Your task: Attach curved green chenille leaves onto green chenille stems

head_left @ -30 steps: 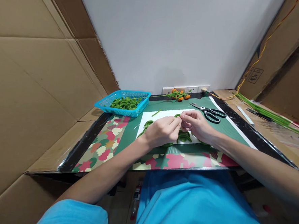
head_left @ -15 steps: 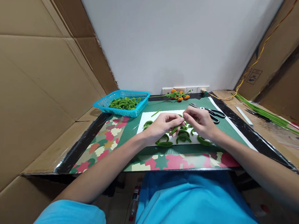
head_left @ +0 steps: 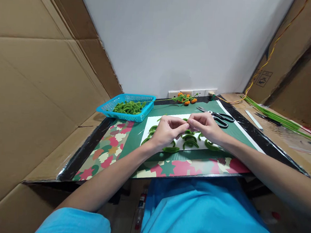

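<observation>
Over the white paper (head_left: 149, 122), my left hand (head_left: 167, 132) and my right hand (head_left: 205, 126) meet fingertip to fingertip. Both are closed in a pinch on a small green pipe cleaner piece, which the fingers now mostly hide. Below and around them, several curved green pipe cleaner leaves (head_left: 190, 144) lie in loose rows on the paper. One leaf (head_left: 171, 150) rests at the paper's lower edge, below my left hand. Another leaf (head_left: 211, 146) is beneath my right wrist.
A blue basket (head_left: 144, 115) at the back left holds many green pieces. Orange flowers with green stems (head_left: 187, 99) lie by the wall sockets. Black-handled scissors (head_left: 222, 120) are just beyond my right hand. Long green stems (head_left: 276, 118) lie at the right, beside cardboard walls.
My right hand has come slightly down and left, and my left hand has turned. The green piece that showed below the fingers is now mostly covered.
</observation>
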